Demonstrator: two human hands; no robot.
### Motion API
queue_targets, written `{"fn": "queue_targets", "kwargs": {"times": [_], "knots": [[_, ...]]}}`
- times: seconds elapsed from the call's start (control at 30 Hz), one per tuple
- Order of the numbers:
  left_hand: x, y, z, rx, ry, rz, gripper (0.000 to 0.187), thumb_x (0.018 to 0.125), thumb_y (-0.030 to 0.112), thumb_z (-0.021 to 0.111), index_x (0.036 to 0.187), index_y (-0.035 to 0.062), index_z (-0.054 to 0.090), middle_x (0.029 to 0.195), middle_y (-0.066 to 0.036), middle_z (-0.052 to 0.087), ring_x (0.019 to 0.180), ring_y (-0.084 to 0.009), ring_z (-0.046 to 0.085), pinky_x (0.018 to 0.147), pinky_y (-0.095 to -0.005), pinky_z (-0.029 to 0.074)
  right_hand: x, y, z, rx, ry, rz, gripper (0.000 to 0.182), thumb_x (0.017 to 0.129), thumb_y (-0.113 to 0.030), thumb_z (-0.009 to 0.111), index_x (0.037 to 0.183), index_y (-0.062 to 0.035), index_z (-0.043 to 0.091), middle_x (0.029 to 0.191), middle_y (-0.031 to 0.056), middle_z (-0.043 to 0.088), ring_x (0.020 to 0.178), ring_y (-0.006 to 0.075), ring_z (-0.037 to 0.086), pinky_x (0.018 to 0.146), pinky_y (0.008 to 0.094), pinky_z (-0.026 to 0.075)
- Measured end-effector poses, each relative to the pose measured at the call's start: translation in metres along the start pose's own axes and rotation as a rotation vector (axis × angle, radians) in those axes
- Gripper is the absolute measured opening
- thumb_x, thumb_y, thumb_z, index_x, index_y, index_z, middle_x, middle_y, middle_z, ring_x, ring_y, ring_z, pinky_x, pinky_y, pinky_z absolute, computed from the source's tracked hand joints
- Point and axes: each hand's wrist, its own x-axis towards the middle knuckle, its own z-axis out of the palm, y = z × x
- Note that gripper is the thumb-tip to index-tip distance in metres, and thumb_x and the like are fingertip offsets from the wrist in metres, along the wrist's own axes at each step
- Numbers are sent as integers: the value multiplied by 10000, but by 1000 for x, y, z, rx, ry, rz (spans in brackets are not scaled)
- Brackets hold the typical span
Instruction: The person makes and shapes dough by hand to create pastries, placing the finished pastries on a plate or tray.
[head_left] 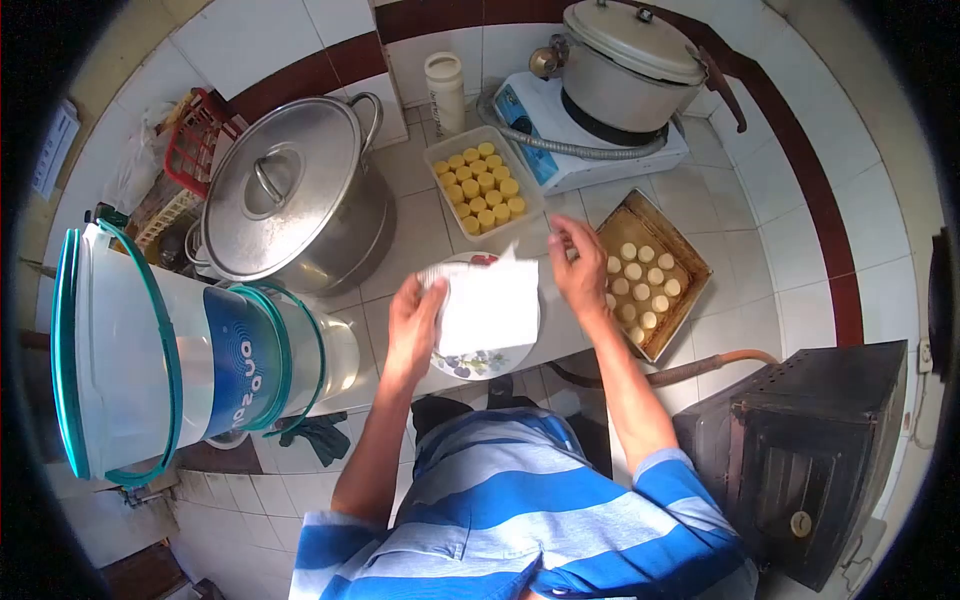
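Observation:
My left hand [413, 325] pinches the left edge of a white paper napkin [488, 305], its thumb lying on top. A thin corner of the paper sticks up at the far edge. Beneath it is a white plate [477, 364] with a painted flower pattern, mostly hidden by the paper. To the right, my right hand [580, 262] is raised with bent fingers apart, holding nothing I can see. It is beside a rectangular baking tray [689, 331] with several small pale round pieces [641, 290], covering the tray's left edge.
Behind the plate stands a plastic container [525, 222] of several yellow cylinders [478, 190]. A large lidded pot [330, 235] and a clear bucket [140, 350] fill the left. A pressure cooker [630, 85] sits on a stove [590, 165]. A dark metal oven [815, 460] is at right.

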Motion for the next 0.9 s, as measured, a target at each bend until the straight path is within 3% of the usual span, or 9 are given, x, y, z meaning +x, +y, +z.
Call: {"fn": "queue_targets", "kwargs": {"times": [0.13,0.2,0.23,0.3,0.5,0.6,0.77,0.9], "knots": [[-45,-17,-10,-173,31,-116,256,1064,199,630,1194,-22,630,1005,-82,731,856,-108,684,751,-283,559,58,17,22,-10,-162,61,258,934,-43,662,1186,-49,718,1120,130,707,937,273,701,815,372,575],[-61,-27,-17,-284,46,-177,261,1062,167,618,1219,-42,620,1063,-116,744,945,-157,724,832,-307,590,83,42,37,-334,-272,-277,278,876,-46,705,1152,-61,731,1009,111,706,958,310,683,867,399,553],[-69,-29,-18,-286,47,-180,261,1062,167,618,1219,-42,620,1063,-116,744,945,-157,724,832,-307,590,94,46,41,-335,-276,-276,278,876,-46,705,1152,-61,731,1009,111,706,958,310,683,867,399,553],[-81,-29,-22,-383,24,-170,234,1062,138,598,1215,-39,616,1078,-136,746,956,-184,737,844,-326,603,113,54,50,-444,-507,-418,320,785,-18,721,1098,-78,747,960,104,689,997,354,651,916,441,525],[-98,-41,-29,-423,82,-247,206,1059,133,587,1175,-35,612,1037,-152,743,870,-176,740,776,-318,611,148,84,76,-523,-805,-725,322,741,-32,720,1052,-96,774,969,109,665,966,337,661,871,450,533],[-101,-41,-31,-408,90,-259,215,1055,139,589,1173,-39,614,1025,-158,745,856,-176,743,759,-317,615,151,79,78,-603,-852,-727,240,742,-3,690,952,-86,772,1030,124,707,1009,358,682,888,470,534],[-103,-37,-28,-372,112,-255,263,1047,157,551,1187,-41,653,1068,-129,720,899,-179,716,785,-310,579,149,82,82,-654,-807,-767,179,777,-33,677,915,-99,770,1050,119,713,1048,338,681,905,455,529],[-102,-42,-28,-397,107,-208,222,1055,125,580,1187,-48,621,1040,-168,749,869,-174,746,765,-311,616,143,82,84,-773,-760,-813,151,820,-75,659,911,-113,772,1090,96,711,1097,306,676,939,442,518]]}}
